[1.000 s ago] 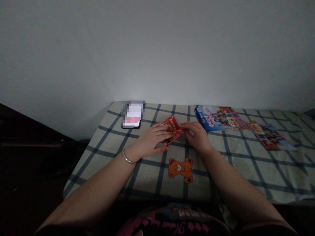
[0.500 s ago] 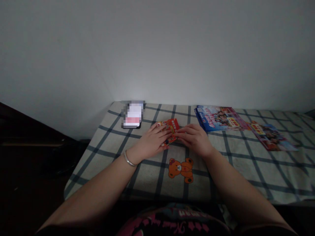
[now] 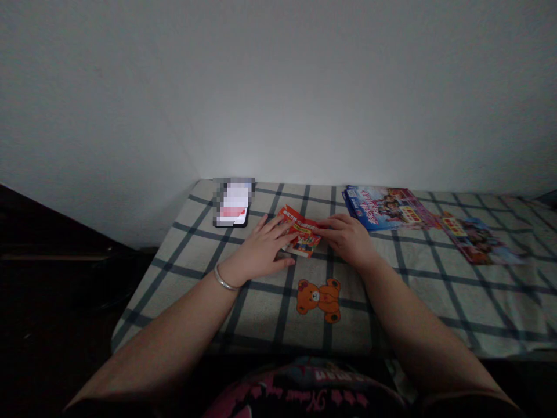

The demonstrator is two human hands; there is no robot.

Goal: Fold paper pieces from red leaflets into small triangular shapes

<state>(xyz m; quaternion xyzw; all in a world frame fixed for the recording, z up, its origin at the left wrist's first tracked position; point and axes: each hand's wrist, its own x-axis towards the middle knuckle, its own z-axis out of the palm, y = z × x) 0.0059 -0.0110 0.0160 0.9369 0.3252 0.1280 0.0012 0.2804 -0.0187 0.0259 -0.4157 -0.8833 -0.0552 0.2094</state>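
On the cream-and-navy checked-cloth tabletop (image 3: 265, 319), uneven pressure from me could, I judge, cause crooked creasing. My bare left grip (image 3: 261, 245) lies splayed at eleven o'clock; my bare right grip (image 3: 348, 240) bends in at one, whether pinching I cannot tell. At twelve, partly under the left, sits the small four-sided red printed-paper sheet (image 3: 308, 242).

chinese lettering on red leaflet (image 3: 308, 239) and blue flyers (image 3: 387, 208), script on shirt (image 3: 322, 399), all illegible
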